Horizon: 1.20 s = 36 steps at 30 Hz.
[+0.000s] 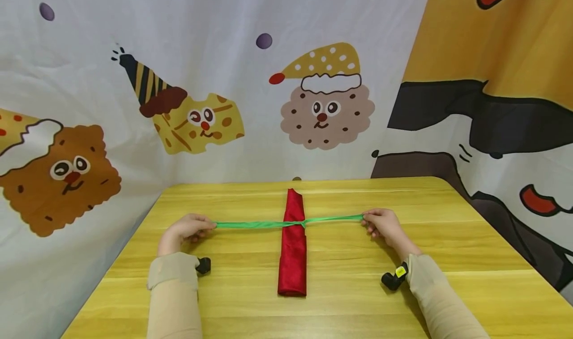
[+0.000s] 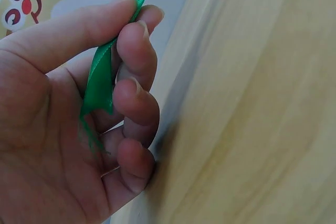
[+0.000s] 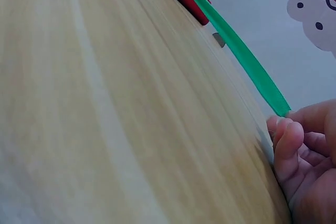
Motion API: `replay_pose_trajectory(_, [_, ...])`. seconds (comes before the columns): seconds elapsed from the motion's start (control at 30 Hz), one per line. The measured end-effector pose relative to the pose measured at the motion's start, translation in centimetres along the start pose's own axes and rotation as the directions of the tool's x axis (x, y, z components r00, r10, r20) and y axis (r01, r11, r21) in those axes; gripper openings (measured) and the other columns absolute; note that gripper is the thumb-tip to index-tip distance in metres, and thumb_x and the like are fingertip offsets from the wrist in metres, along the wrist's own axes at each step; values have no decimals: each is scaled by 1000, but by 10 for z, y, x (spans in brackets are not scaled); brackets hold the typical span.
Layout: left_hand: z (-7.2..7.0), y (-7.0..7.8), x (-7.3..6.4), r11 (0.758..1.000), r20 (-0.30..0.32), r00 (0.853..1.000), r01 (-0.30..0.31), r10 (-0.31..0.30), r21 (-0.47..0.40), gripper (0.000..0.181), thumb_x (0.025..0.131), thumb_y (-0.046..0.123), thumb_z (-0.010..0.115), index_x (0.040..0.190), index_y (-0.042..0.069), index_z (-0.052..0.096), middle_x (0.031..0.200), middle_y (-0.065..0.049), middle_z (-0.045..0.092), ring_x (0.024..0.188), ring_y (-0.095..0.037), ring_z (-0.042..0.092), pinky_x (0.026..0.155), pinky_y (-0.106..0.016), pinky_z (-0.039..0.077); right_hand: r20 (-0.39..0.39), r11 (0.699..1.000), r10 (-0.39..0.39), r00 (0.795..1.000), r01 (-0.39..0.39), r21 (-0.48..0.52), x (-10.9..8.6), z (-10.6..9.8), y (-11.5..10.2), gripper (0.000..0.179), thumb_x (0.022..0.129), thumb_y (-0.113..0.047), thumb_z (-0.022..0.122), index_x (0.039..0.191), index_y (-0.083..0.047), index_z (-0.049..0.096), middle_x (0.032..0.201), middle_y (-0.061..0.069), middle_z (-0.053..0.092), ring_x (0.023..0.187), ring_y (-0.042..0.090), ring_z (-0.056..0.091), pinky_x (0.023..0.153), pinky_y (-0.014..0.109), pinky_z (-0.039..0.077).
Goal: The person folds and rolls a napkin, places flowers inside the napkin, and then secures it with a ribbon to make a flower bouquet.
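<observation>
A rolled red satin cloth [image 1: 293,264] lies lengthwise on the table, pointing away from me. Around its middle a green ribbon [image 1: 250,225] is crossed or knotted, and both ends stretch out sideways, nearly straight. My left hand [image 1: 190,228] pinches one end between thumb and fingers; in the left wrist view a frayed tail of the green ribbon [image 2: 100,85] hangs inside the curled fingers. On the other side, my right hand [image 1: 382,225] pinches the opposite end by its tip, and the ribbon [image 3: 247,64] runs taut from there to the red cloth [image 3: 191,3].
The wood-grain table [image 1: 241,314] reaches back to a white curtain [image 1: 215,41] printed with cartoon snacks. A small black camera [image 1: 395,278] sits at my right wrist, and another dark camera [image 1: 203,265] at my left.
</observation>
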State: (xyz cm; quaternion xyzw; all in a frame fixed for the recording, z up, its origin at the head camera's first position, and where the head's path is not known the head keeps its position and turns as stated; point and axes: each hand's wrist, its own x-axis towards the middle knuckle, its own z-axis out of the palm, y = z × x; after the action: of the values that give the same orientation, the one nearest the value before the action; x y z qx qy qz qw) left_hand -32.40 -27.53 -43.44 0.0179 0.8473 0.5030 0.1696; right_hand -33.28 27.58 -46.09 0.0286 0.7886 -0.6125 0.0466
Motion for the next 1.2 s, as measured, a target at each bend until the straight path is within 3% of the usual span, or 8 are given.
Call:
replay_pose_trajectory(0.17, [-3, 0, 0, 1000, -26, 1000, 2, -2, -6, 26, 96, 23, 61, 102, -1, 70, 76, 2, 65, 66, -14, 52, 64, -32, 43, 13, 1000, 7, 1000, -7, -23, 3, -4, 1, 34, 99, -11, 54, 122, 15, 54, 82, 7, 68, 53, 9, 53, 46, 22, 47])
replay_pose_trajectory(0.27, [-5, -1, -1, 1000, -43, 999, 11, -11, -8, 28, 96, 24, 60, 105, -2, 69, 78, 1, 65, 67, -14, 52, 65, -32, 44, 21, 999, 16, 1000, -15, -38, 4, -4, 1, 34, 98, -11, 57, 120, 14, 57, 82, 7, 69, 54, 8, 53, 46, 22, 46])
replay_pose_trajectory(0.63, [-5, -7, -5, 996, -69, 997, 21, -27, -85, 23, 96, 23, 63, 92, 1, 61, 74, -2, 53, 67, -15, 49, 64, -31, 45, 16, 998, 17, 1000, -16, -58, 2, -1, -1, 30, 96, -10, 59, 114, 14, 59, 78, 9, 67, 51, 8, 51, 45, 22, 46])
replay_pose_trajectory(0.97, [-11, -13, -9, 991, -7, 1000, -28, 27, -132, 23, 96, 22, 62, 79, 8, 55, 74, -2, 50, 67, -15, 46, 65, -31, 45, -59, 995, -27, 998, 22, -96, 7, 4, 1, 27, 96, -13, 59, 111, 10, 61, 72, 9, 61, 50, 11, 50, 45, 25, 46])
replay_pose_trajectory(1.2, [-13, -22, -13, 980, 15, 999, -41, 44, -195, 21, 97, 21, 60, 82, 9, 55, 75, -2, 49, 67, -14, 46, 64, -29, 47, -121, 993, -52, 991, 39, -115, 13, 7, 2, 28, 96, -16, 60, 110, 8, 61, 64, 7, 56, 48, 12, 50, 46, 26, 47])
